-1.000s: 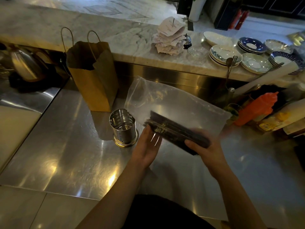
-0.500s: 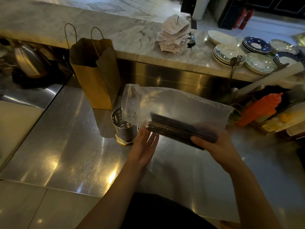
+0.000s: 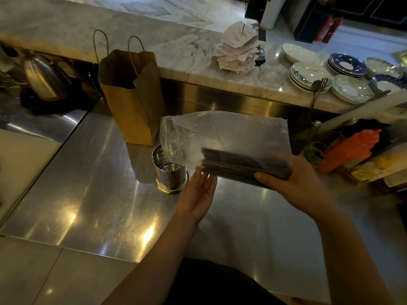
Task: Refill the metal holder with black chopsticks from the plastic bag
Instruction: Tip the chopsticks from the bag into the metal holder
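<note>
A clear plastic bag [image 3: 224,133] hangs in the air above the steel counter, with a bundle of black chopsticks [image 3: 240,165] lying across its lower part. My right hand [image 3: 293,183] grips the right end of the bundle through the plastic. My left hand [image 3: 198,194] is held flat with straight fingers, its fingertips touching the left end of the bundle. The perforated metal holder [image 3: 170,175] stands upright on the counter just left of my left hand, partly behind the bag's loose corner. Nothing shows inside the holder.
A brown paper bag [image 3: 132,93] stands behind the holder. A kettle [image 3: 44,80] sits far left. On the right are an orange squeeze bottle [image 3: 350,148] and other bottles. Stacked plates [image 3: 308,75] and a spike of paper slips [image 3: 237,49] rest on the marble ledge.
The bag with the chopsticks has been lifted and levelled out, and its loose left corner now hangs in front of the holder. My left hand followed the bundle's end upward.
</note>
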Demonstrator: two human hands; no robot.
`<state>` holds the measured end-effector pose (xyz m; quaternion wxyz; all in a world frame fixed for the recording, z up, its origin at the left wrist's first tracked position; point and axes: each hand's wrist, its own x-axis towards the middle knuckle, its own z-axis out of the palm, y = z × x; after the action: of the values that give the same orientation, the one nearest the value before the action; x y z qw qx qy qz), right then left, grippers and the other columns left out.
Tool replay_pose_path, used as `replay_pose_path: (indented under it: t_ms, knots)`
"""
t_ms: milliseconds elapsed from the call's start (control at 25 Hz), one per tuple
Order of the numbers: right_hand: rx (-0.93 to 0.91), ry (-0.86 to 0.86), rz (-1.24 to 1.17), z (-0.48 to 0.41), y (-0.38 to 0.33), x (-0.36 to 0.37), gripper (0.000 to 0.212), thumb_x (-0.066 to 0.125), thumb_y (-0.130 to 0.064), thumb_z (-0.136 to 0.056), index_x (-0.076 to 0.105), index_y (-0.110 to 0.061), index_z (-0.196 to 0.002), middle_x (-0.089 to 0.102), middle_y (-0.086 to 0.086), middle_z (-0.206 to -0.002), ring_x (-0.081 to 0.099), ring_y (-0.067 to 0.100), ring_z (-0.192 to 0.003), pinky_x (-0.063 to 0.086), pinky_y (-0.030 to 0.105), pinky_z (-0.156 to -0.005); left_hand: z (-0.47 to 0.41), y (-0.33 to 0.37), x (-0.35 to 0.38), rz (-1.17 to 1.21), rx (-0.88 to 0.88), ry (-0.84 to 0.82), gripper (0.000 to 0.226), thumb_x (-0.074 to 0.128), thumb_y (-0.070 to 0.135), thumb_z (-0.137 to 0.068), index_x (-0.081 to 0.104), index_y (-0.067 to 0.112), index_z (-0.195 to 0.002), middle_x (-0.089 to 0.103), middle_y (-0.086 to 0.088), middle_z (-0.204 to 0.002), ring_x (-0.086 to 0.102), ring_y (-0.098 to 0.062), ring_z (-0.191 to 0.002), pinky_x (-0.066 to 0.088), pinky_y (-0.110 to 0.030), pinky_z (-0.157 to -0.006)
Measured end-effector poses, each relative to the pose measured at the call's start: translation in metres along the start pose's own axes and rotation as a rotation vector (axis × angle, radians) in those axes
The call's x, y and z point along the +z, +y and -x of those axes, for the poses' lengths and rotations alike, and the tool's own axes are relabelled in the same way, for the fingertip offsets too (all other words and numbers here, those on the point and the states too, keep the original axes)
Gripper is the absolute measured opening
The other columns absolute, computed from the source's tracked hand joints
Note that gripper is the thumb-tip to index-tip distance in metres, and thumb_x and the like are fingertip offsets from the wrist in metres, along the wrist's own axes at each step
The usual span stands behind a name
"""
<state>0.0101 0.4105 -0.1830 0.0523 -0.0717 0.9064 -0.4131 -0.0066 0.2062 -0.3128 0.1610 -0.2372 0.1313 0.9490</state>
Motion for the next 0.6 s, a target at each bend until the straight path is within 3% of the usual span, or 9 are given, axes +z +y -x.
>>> replay_pose_path:
  t_ms: [160,280,600]
  knots:
    - [-0.018,0.012,0.072,-0.002,-0.009,0.002,0.026,0.067,-0.032,-0.083,0.060,-0.037,-0.108,0.065,-0.016,-0.095,0.063,0.001,-0.087,0.053,0.025,-0.077,-0.002,0.002,0.002,0.014,0.004,0.010,0.029,0.065,0.019,-0.078,0.067,0.010,-0.106,0.064,-0.010,-0.126,0.065,-0.018,-0.111,0.051,-0.034,-0.096]
    - [-0.036,0.016,0.117,-0.002,-0.019,0.003,0.029,0.064,-0.036,-0.082,0.056,-0.041,-0.110,0.061,-0.019,-0.093,0.062,0.000,-0.087,0.049,0.021,-0.075,-0.001,0.002,0.002,0.033,0.002,0.011,0.026,0.064,0.019,-0.079,0.067,0.009,-0.103,0.066,-0.010,-0.121,0.063,-0.019,-0.113,0.052,-0.033,-0.094]
    - [-0.039,0.016,0.160,-0.006,-0.029,0.010,0.033,0.065,-0.033,-0.085,0.060,-0.030,-0.117,0.065,-0.009,-0.099,0.062,0.005,-0.087,0.050,0.025,-0.075,-0.002,0.007,0.000,0.087,0.006,0.015,0.020,0.063,0.017,-0.082,0.070,0.007,-0.098,0.074,-0.010,-0.106,0.072,-0.018,-0.098,0.057,-0.031,-0.088]
